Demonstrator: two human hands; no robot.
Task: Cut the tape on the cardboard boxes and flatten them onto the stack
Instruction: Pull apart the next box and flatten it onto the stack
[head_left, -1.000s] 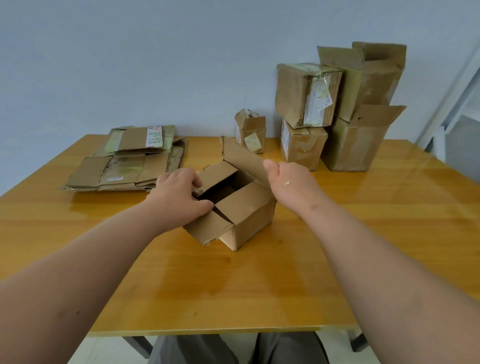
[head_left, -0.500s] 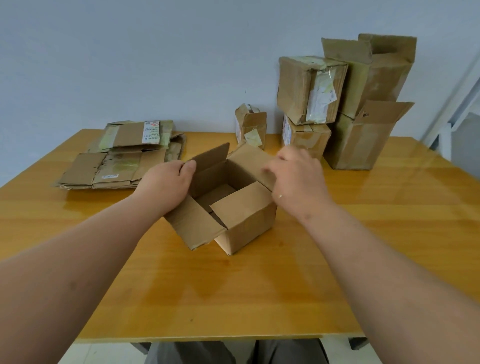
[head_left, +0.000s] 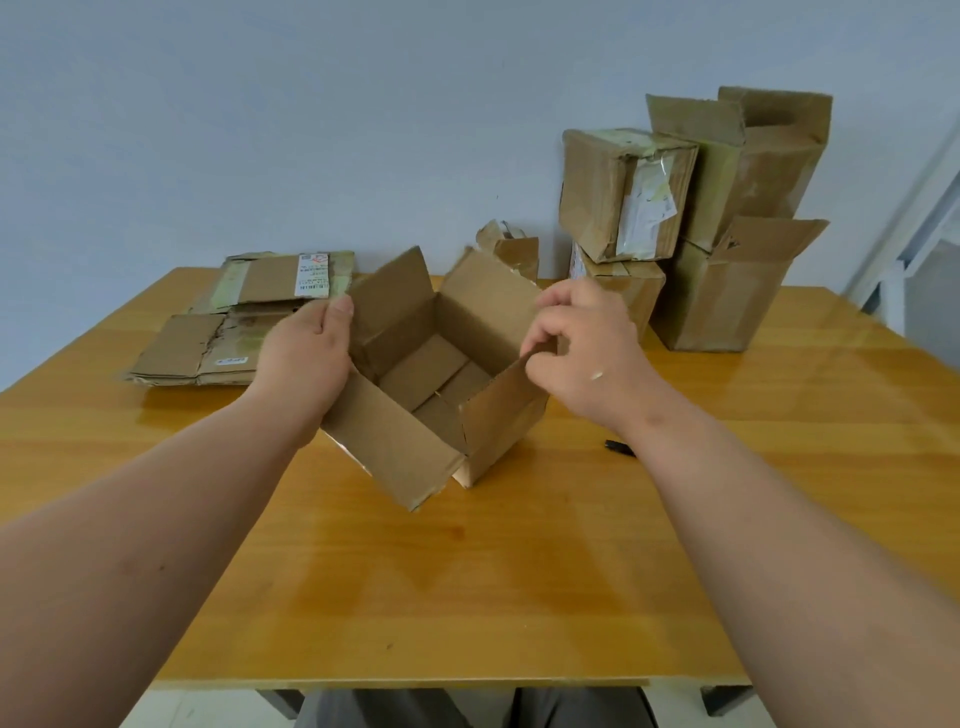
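Hands are bracing the opened cardboard box (head_left: 441, 374) for collapsing: left hand (head_left: 306, 353) fingers curling round its left wall, right hand (head_left: 582, 353) fingers pinching the right flap.

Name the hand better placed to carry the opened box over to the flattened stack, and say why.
Left. The left hand already grips the open box on the side facing the flattened stack, which lies on the table's left. The right hand pinches the opposite flap, farther from the stack, so it would likely have to cross over.
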